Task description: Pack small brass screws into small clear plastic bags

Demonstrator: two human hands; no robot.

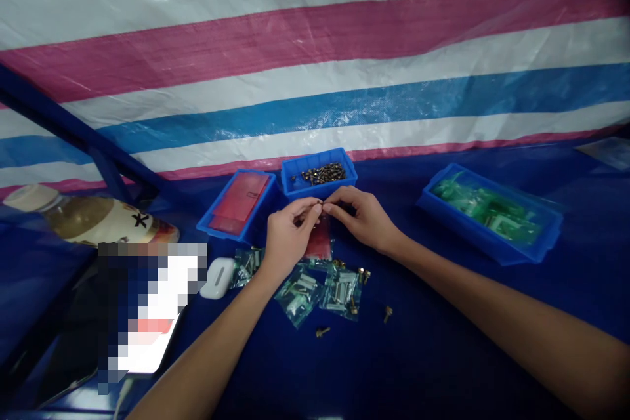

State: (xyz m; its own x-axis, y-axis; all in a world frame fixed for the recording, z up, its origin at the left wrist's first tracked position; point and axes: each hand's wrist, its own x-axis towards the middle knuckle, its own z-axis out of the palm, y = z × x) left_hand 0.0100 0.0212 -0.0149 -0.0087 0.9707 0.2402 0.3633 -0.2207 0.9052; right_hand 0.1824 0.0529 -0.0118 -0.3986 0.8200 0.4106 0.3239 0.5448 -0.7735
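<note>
My left hand (288, 233) and my right hand (361, 216) meet over the blue table, fingertips pinched together on the top edge of a small red plastic bag (319, 244) that hangs between them. Just beyond them stands a small blue bin of dark screws (319, 174). Left of it, another blue bin holds red bags (240, 200). Below my hands lie several clear packets with metal parts (319, 289) and a few loose screws (388, 313).
A long blue tray of green-tinted packets (487, 213) sits at the right. A white earbud case (218, 277) lies by the packets, a bottle (93, 220) at the far left. A striped tarp (315, 59) forms the back wall.
</note>
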